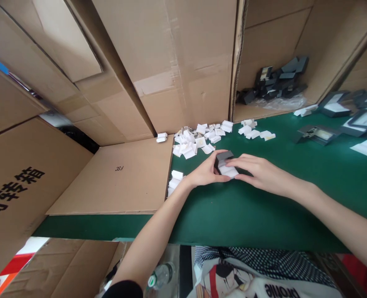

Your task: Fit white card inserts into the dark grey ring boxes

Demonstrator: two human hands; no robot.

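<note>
Above the green table, my left hand (210, 170) is closed round a small black box (223, 156) with its lid raised. A white folded insert (228, 170) shows inside the box. My right hand (254, 170) has its fingers at the insert and its thumb by the box's lower right edge, pinching there. Just beyond my left hand lies a loose heap of white folded pieces (188, 145). More white pieces (175, 181) are partly hidden behind my left forearm.
A flat cardboard sheet (118, 182) covers the table's left part. Tall cartons (189, 62) stand along the back. An open carton (273, 37) holds several black boxes (276, 80). More opened black boxes (318, 134) lie at right. A plastic bottle (161, 276) is below the table edge.
</note>
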